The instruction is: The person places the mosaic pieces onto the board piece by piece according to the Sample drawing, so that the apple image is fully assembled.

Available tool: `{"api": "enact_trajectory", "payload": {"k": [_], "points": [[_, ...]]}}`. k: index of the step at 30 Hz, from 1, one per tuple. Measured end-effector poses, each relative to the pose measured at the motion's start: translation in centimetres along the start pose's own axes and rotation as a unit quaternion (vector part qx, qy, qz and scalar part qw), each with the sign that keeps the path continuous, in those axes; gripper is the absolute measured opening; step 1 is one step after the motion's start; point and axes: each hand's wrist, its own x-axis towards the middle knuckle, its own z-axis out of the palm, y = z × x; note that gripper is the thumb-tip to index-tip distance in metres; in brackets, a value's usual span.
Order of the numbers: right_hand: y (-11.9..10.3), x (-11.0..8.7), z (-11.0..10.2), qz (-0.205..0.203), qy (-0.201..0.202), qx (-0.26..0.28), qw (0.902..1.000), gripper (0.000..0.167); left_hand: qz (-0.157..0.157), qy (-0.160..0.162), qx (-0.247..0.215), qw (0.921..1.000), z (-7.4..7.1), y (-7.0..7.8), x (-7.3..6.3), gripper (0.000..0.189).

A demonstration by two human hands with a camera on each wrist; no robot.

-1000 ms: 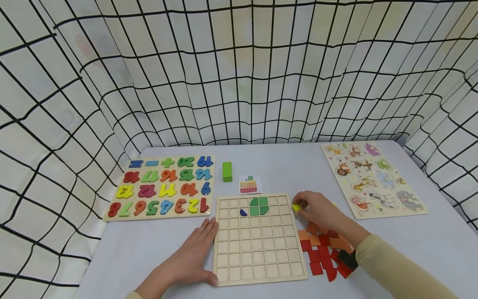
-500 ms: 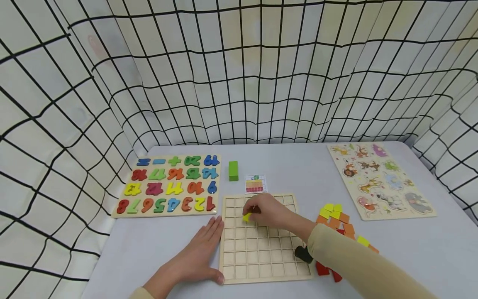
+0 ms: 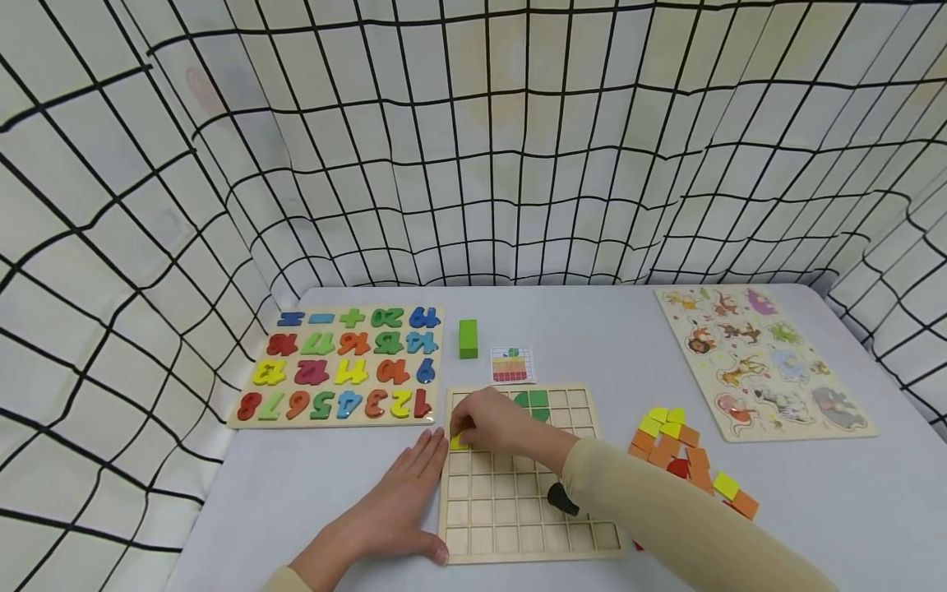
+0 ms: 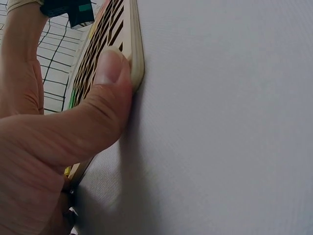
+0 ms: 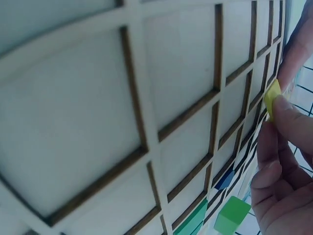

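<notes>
A wooden grid board [image 3: 481,514] lies on the white table. My right hand [image 3: 491,421] pinches a yellow square tile [image 5: 272,99] between thumb and fingers, at a cell by the board's left edge. Green quarter-round tiles [image 3: 540,403] sit in the grid near the far side, and a dark blue piece [image 5: 225,179] shows in the right wrist view. My left hand [image 3: 395,501] lies beside the board with fingers extended and fingertips at its left edge. In the left wrist view the left thumb [image 4: 110,73] rests against the board's corner.
Yellow, orange and red tiles [image 3: 669,448] lie heaped right of the board. A small pattern card [image 3: 512,366] and a green block [image 3: 468,339] stand beyond it. A number puzzle [image 3: 333,419] is at the left, an animal puzzle [image 3: 710,386] at the right. Black netting [image 3: 510,205] rises behind.
My right hand has carried the yellow tile from the heap at the right, across the board, to its left edge. The left hand stays at the board's side; the head view has shifted slightly.
</notes>
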Motion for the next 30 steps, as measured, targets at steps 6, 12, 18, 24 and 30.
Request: {"api": "enact_trajectory", "payload": {"k": [6,12,18,24,30], "points": [[0.0,0.3,0.3,-0.004,-0.004,-0.058,0.9983,0.004,0.0,0.0,-0.005,1.0,-0.1,0.2,-0.1,0.134],[-0.1,0.1,0.4,-0.003,-0.007,-0.085,0.9963,0.01,0.009,0.005,-0.003,0.9999,-0.1,0.2,-0.3,0.134],[-0.1,-0.8,-0.3,-0.008,-0.003,-0.064,0.9979,0.019,0.008,0.007,-0.003,0.9999,-0.1,0.2,-0.3,0.135],[1.7,-3.5,-3.3,-0.013,0.029,-0.008,0.9995,0.021,0.004,0.01,0.007,0.9999,0.1,0.1,-0.1,0.136],[7.1,-8.3,-7.4,0.039,0.098,-0.004,0.9944,0.02,-0.008,0.008,0.006,0.9999,0.1,0.5,-0.1,0.135]]}}
